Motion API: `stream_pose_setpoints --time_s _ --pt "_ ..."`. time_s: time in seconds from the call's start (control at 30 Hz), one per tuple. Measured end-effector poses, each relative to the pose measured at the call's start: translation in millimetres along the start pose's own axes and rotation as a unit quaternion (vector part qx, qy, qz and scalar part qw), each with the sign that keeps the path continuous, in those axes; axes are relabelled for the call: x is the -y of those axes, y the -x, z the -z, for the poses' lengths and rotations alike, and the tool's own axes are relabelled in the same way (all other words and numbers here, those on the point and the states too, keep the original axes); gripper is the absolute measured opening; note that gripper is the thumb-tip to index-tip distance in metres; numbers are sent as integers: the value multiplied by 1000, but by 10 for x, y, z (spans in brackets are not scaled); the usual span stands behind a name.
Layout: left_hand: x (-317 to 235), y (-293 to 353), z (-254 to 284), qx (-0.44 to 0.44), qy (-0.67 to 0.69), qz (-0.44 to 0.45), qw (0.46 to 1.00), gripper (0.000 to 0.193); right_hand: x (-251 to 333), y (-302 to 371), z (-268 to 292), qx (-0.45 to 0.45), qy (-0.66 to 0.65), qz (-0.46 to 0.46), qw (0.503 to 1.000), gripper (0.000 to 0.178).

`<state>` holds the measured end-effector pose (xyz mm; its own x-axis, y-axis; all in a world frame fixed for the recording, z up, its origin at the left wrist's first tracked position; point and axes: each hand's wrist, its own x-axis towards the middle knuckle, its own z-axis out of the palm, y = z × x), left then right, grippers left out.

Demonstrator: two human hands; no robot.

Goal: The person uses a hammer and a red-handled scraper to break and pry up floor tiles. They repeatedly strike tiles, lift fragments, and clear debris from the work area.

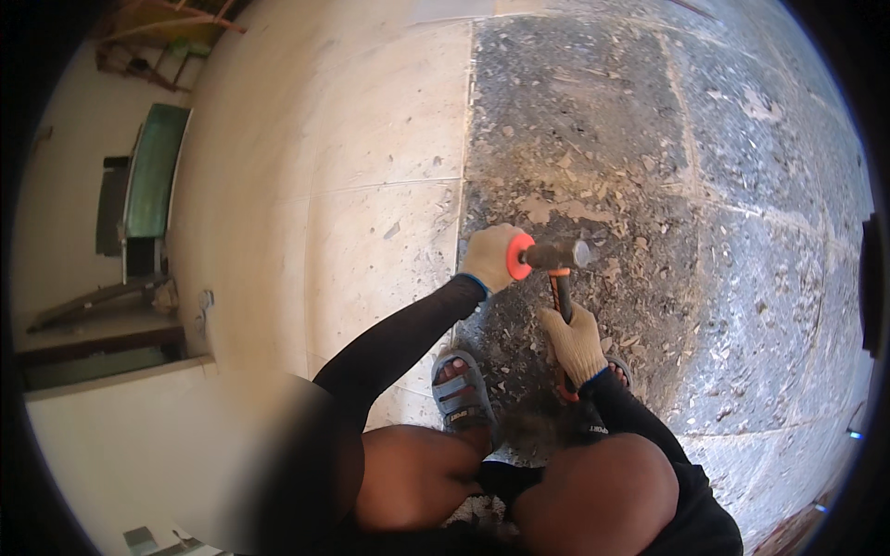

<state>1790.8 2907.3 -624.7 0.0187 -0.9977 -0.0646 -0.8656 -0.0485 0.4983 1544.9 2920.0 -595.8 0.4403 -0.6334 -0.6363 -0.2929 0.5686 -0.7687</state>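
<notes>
At the bottom of the view: bare knees, squatting, grey strapped sandal (461, 391) on the left foot, planted right at the tile edge.

Right hand (577, 341), knit work glove, is wrapped closed round the orange-and-black handle of a club hammer (559, 262), gripping about mid-handle. The head is a grey steel block; judging by its bulk it's heavy and head-biased. The handle looks like a rubbery moulded grip, so it shouldn't slip. Holding lower toward the butt would give more swing, holding nearer the head more control.

Left hand (491, 257), same kind of glove, is fisted round a chisel (519, 257). Only its round orange hand guard shows clearly, touching the hammer face or just beside it; can't tell which. Shank and tip are hidden by the fist. It's presumably rigid steel, and the safe hold is below the guard, as now.

Both tools sit at the seam where the cream floor tiles (371, 167) stop. Tiles are smooth, glossy and square, likely brittle at the edges.

Beyond that is the stripped grey mortar bed (742, 232), rough and gritty, with the old tile grid visible and pale chips and flakes littered over it.

Far left: green bench (156, 171) against a pale wall.
</notes>
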Motion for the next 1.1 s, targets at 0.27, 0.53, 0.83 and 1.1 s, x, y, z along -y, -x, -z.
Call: stream_pose_setpoints --time_s 0.27,0.53,0.83,1.1 --pt "-163 98 -1 72 -134 17 988 16 -64 117 245 -69 24 -46 996 28" --pt "-168 131 229 106 -111 131 979 14 -252 81 519 -114 -12 -51 992 27" --pt "-538 559 201 243 -47 -22 969 31 -215 65 611 -90 70 -76 991 30" --pt "248 1041 410 -208 -10 245 947 47 -194 114 867 -108 294 -22 949 46"
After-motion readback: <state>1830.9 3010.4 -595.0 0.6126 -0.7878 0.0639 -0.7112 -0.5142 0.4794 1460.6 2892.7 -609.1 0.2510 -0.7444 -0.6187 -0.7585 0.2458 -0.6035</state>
